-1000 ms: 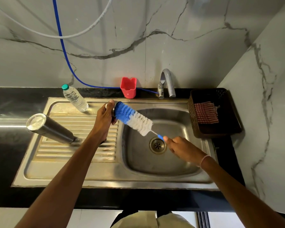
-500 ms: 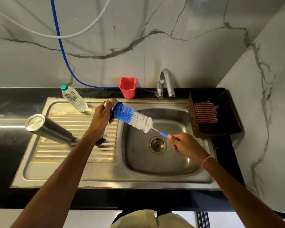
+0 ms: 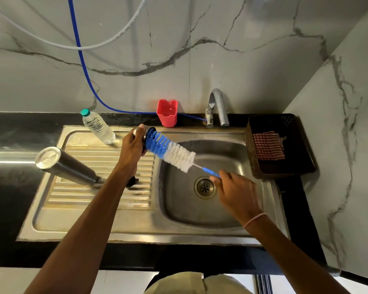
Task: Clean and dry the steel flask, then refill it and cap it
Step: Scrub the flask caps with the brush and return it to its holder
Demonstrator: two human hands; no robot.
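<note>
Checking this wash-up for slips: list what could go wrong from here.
The right hand pinches the brush by its thin handle end; it may twist loose.
The left hand holds the small cap beside the basin; brush pressure could knock it in.
The steel flask stands mouth-down beside the left forearm; a nudge might topple it.

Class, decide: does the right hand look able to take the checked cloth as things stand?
Likely not yet: nothing blocks the cloth in its open basket, but the right hand grips the brush.

Black counter (image 3: 13, 128): drainboard (image 3: 98, 200) bears steel flask (image 3: 66, 166), water bottle (image 3: 97, 127); red cup (image 3: 167, 113), basket (image 3: 251, 153) behind, right.
</note>
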